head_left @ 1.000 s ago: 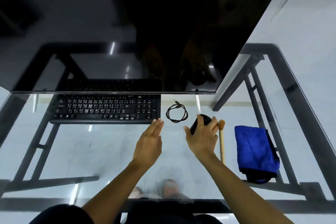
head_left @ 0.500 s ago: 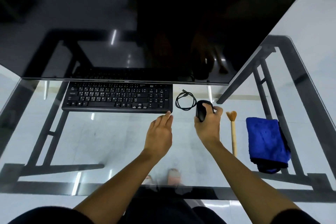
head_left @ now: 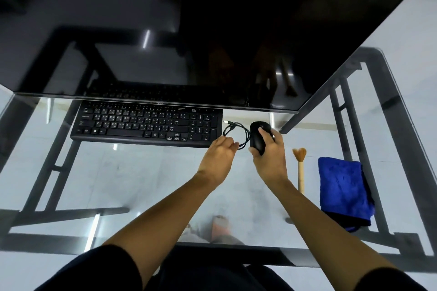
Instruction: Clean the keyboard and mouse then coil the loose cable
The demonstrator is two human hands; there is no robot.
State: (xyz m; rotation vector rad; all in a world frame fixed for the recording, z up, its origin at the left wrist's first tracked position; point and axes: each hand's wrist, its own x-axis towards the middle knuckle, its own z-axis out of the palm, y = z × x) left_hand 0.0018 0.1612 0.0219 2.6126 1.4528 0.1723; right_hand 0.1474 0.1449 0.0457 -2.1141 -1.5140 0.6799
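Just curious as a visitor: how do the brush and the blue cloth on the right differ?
The brush is thin, stiff and tan, with a bristle tuft pointing away from the person; the blue cloth is wide, soft and folded. The brush lies nearer the right hand. Both rest untouched on the glass desk.

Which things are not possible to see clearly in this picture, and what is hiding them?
Head view only:
- mouse: its right side is covered by the right hand.
- cable: the near part of the loop is hidden under the left hand; whether the fingers grip it is unclear.
- keyboard: key legends too small to read; the monitor overlaps its far edge.
- cloth: fold layers unclear.
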